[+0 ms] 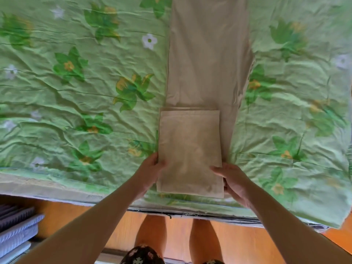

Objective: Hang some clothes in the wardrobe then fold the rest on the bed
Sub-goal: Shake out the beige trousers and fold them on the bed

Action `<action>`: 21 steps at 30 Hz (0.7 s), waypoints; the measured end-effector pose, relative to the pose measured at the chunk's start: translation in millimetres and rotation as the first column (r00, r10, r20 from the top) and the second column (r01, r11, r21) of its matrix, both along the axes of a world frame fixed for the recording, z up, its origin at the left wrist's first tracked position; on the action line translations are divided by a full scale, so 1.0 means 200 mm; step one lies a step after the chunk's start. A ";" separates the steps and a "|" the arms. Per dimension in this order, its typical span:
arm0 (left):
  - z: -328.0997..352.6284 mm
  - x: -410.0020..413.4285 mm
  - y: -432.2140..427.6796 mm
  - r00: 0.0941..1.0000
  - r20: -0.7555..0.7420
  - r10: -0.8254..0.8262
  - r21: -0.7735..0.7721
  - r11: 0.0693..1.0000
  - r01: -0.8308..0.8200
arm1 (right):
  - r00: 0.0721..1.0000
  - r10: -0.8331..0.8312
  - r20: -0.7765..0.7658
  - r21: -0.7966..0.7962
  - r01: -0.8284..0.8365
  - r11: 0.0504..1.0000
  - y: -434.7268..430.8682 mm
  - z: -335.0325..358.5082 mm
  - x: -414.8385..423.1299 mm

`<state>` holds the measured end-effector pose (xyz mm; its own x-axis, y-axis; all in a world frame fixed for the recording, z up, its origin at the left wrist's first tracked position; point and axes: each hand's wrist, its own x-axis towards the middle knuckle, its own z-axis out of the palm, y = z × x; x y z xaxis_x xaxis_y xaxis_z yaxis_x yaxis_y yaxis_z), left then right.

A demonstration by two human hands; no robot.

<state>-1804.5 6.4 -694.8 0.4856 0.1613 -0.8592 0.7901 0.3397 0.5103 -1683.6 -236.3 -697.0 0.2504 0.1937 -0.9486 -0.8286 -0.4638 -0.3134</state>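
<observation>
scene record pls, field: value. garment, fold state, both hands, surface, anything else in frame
garment: beige trousers, laid out lengthwise away from the person
fold state: near end folded over onto itself, far part unfolded
left hand: grips the left edge of the folded part
right hand: grips the right edge, thumb on top
surface: green floral bedsheet, wrinkled
lower left: striped stack beside the floor, contents unclear

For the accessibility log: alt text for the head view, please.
A person's left hand and right hand hold the sides of the folded near end of beige trousers lying lengthwise on a green floral bedsheet; the unfolded rest stretches away.
</observation>
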 end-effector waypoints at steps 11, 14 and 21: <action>0.37 0.75 0.28 0.925 0.365 0.103 0.180 0.967 -0.178 | 0.842 -0.243 0.482 0.283 0.113 0.952 0.33 0.34 0.60; 0.28 1.03 0.42 0.944 0.294 0.151 0.075 0.981 -0.180 | 0.875 -0.216 0.434 0.263 0.106 0.959 0.41 0.30 0.87; -0.03 0.57 0.31 0.993 -0.104 -0.051 -0.115 0.993 0.039 | 0.996 0.002 0.093 0.094 -0.010 0.996 0.19 0.01 0.63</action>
<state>-1690.5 68.1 -701.1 0.3948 0.0406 -0.9179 0.8538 0.3528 0.3829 -1557.0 -197.5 -694.8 0.3346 0.2828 -0.8989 -0.7915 -0.4334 -0.4310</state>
